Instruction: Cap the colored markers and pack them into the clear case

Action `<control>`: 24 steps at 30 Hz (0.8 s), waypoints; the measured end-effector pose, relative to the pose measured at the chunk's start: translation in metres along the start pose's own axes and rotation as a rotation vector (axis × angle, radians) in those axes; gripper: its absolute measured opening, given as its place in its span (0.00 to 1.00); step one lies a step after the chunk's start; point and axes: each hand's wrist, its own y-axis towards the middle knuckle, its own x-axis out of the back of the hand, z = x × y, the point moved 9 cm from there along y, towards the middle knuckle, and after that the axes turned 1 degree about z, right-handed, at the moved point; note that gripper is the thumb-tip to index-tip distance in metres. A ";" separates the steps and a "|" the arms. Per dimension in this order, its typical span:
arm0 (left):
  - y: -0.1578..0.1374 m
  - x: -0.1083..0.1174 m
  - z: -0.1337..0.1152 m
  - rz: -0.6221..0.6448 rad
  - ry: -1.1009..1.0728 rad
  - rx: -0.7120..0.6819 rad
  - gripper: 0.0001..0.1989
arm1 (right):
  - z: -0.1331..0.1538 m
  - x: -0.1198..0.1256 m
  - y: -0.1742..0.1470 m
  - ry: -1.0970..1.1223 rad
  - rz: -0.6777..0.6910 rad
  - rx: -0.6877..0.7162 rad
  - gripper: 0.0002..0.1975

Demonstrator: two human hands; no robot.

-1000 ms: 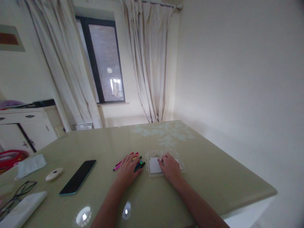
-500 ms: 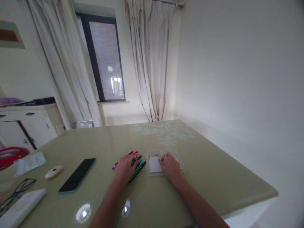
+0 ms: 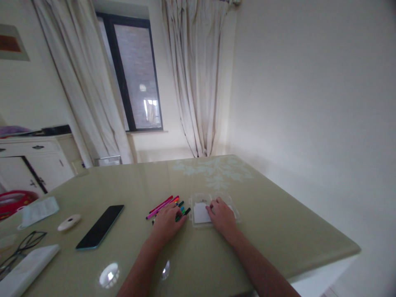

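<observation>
Several coloured felt-tip pens (image 3: 159,207) lie in a loose bundle on the table. My left hand (image 3: 168,222) is over them, its fingers curled round the green and black ones on the right side. Pink and red pens stick out beyond the knuckles, and my palm hides the rest. Just to the right lies a flat clear plastic case (image 3: 201,225) with white cards or paper (image 3: 200,214) in it. My right hand (image 3: 222,216) rests on this case, thumb and fingers apart, covering its right part.
Left of the pens lie a black phone (image 3: 100,227), a whitish oval object (image 3: 69,222), eyeglasses (image 3: 31,241), a long white box (image 3: 29,268) and a pale flat packet (image 3: 38,211). The table's right edge runs along a white wall (image 3: 309,123).
My left hand has shifted slightly to the right over the pens. It covers more of the green and black ones and exposes more of the pink ones. My right hand stays put.
</observation>
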 end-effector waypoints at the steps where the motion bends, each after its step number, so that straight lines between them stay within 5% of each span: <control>1: 0.002 0.004 0.002 -0.028 -0.032 0.024 0.13 | 0.000 0.000 0.000 0.007 -0.004 0.002 0.13; 7: 0.008 0.016 0.002 -0.088 -0.450 0.114 0.31 | 0.014 0.015 -0.003 0.066 -0.111 0.105 0.11; 14: -0.002 -0.014 -0.021 -0.020 -0.932 0.180 0.27 | 0.051 0.033 -0.021 0.309 -0.201 0.397 0.14; 18: -0.005 -0.025 -0.022 -0.030 -1.039 0.231 0.27 | 0.061 0.042 -0.020 0.501 -0.210 0.459 0.15; 24: -0.005 -0.028 -0.019 -0.069 -0.916 0.205 0.28 | 0.082 0.029 0.023 1.031 -0.039 0.320 0.17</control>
